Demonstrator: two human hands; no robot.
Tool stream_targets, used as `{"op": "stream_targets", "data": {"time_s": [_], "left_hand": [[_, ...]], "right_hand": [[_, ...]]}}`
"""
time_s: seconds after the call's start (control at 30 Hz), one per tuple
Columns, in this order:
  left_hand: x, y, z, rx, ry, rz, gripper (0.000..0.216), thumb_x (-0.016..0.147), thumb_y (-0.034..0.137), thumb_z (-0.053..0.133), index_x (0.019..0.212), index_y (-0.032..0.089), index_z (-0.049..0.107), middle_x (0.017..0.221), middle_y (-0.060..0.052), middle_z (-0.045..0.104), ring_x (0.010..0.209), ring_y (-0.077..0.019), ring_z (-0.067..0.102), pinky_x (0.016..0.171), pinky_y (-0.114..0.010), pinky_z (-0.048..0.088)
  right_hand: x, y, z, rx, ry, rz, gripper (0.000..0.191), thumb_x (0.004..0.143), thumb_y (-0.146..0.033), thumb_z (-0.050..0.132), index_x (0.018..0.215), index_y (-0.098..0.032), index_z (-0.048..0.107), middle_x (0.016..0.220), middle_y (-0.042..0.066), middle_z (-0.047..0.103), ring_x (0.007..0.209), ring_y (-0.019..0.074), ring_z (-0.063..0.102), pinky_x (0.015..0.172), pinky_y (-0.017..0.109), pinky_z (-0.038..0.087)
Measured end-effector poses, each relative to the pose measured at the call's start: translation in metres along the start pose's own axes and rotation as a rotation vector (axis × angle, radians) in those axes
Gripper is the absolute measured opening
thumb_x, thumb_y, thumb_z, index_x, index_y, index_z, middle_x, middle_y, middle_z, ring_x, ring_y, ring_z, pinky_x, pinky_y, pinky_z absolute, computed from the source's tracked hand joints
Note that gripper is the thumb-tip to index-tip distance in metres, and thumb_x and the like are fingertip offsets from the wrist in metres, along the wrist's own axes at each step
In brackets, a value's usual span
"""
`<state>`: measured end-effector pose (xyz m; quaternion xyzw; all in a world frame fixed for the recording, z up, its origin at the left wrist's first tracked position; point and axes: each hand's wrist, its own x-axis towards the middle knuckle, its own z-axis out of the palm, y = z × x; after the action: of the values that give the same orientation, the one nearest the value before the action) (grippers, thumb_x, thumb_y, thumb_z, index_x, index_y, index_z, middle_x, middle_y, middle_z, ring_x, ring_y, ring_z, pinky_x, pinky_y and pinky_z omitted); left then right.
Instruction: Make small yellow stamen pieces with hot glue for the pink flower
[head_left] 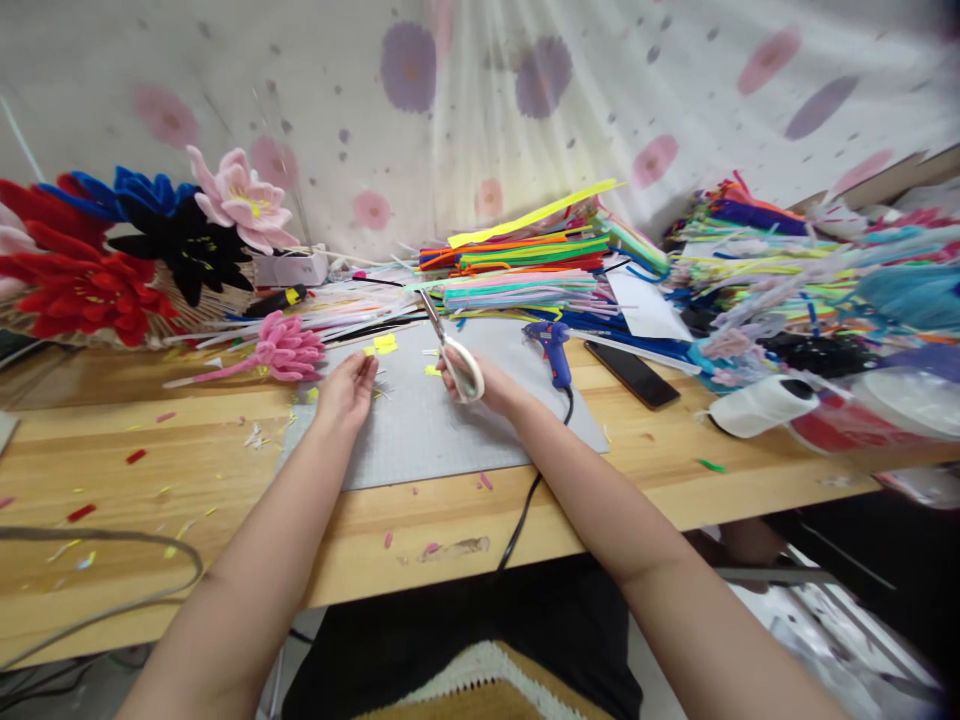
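Observation:
My right hand (pixel 491 385) is closed round the pale handles of a pair of scissors (pixel 463 372), whose metal blades point up and away over a grey board. My left hand (pixel 349 392) hovers over the board's left part, its fingers pressed together; whatever they may hold is too small to make out. Small yellow pieces (pixel 385 344) lie on the grey board (pixel 442 440) just beyond that hand, with thin white scraps beside it. A pink fuzzy flower on a stem (pixel 289 348) rests left of my left hand.
A blue glue gun (pixel 553 350) with a black cord and a phone (pixel 634 375) lie to the right. Bundles of coloured pipe cleaners (pixel 525 255) fill the back. Finished fuzzy flowers (pixel 97 285) stand at left; a white spool (pixel 765 405) is at right.

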<state>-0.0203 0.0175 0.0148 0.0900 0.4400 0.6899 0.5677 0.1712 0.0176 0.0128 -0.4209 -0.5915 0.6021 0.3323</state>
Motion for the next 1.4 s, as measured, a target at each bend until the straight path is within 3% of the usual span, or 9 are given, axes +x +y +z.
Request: {"op": "stream_targets", "data": {"time_s": [0.07,0.13,0.23,0.33,0.87,1.17,1.4], "left_hand": [[0.002,0.004,0.001,-0.066,0.021,-0.093,0.016,0.081,0.002,0.048,0.068,0.010,0.053,0.061,0.000,0.057,0.057,-0.0024,0.057,0.066,-0.012,0.052],[0.004,0.006,0.001,-0.121,0.041,-0.149,0.016,0.082,0.002,0.046,0.069,0.009,0.053,0.061,-0.001,0.058,0.057,-0.0028,0.058,0.065,-0.012,0.053],[0.005,0.007,0.002,-0.179,0.063,-0.186,0.015,0.083,0.003,0.046,0.072,0.009,0.055,0.061,-0.001,0.058,0.057,-0.0034,0.058,0.064,-0.012,0.053],[0.004,0.005,0.003,-0.201,0.058,-0.200,0.016,0.083,0.003,0.045,0.074,0.009,0.056,0.061,-0.001,0.058,0.057,-0.0033,0.059,0.062,-0.010,0.053],[-0.001,0.000,0.004,-0.186,0.049,-0.190,0.019,0.084,0.003,0.045,0.069,0.009,0.055,0.060,-0.001,0.060,0.055,-0.0021,0.058,0.066,-0.010,0.051],[-0.005,-0.010,0.005,-0.165,-0.031,-0.164,0.019,0.081,0.000,0.046,0.088,0.010,0.061,0.064,-0.001,0.064,0.061,-0.0052,0.062,0.065,-0.012,0.054],[-0.008,-0.010,0.007,-0.148,-0.024,-0.171,0.017,0.082,0.000,0.045,0.073,0.008,0.058,0.064,-0.002,0.064,0.060,-0.0036,0.061,0.065,-0.010,0.053]], "right_hand": [[0.005,0.001,-0.005,0.238,-0.193,0.073,0.051,0.079,-0.066,0.037,0.084,-0.017,0.049,0.058,-0.003,0.048,0.048,0.0085,0.047,0.045,0.021,0.036],[0.008,0.004,-0.006,0.321,-0.356,0.171,0.056,0.081,-0.068,0.032,0.084,-0.015,0.051,0.058,-0.002,0.051,0.048,0.0093,0.050,0.042,0.020,0.036],[0.008,0.010,-0.001,0.300,-0.575,0.282,0.062,0.082,-0.069,0.026,0.086,-0.013,0.052,0.059,0.002,0.054,0.049,0.0109,0.054,0.035,0.018,0.030],[0.006,0.016,0.007,0.258,-0.695,0.279,0.065,0.081,-0.070,0.024,0.088,-0.012,0.053,0.059,0.002,0.056,0.048,0.0105,0.054,0.031,0.016,0.025],[0.003,0.011,0.013,0.250,-0.645,0.295,0.063,0.080,-0.071,0.029,0.085,-0.013,0.054,0.059,0.000,0.054,0.049,0.0098,0.054,0.036,0.017,0.033],[0.004,0.013,0.013,0.314,-0.590,0.288,0.062,0.081,-0.069,0.026,0.086,-0.014,0.053,0.058,-0.001,0.054,0.048,0.0096,0.052,0.041,0.020,0.038],[0.006,0.019,0.016,0.319,-0.541,0.167,0.055,0.083,-0.064,0.033,0.079,-0.013,0.052,0.052,-0.002,0.050,0.043,0.0078,0.046,0.041,0.019,0.036]]}}
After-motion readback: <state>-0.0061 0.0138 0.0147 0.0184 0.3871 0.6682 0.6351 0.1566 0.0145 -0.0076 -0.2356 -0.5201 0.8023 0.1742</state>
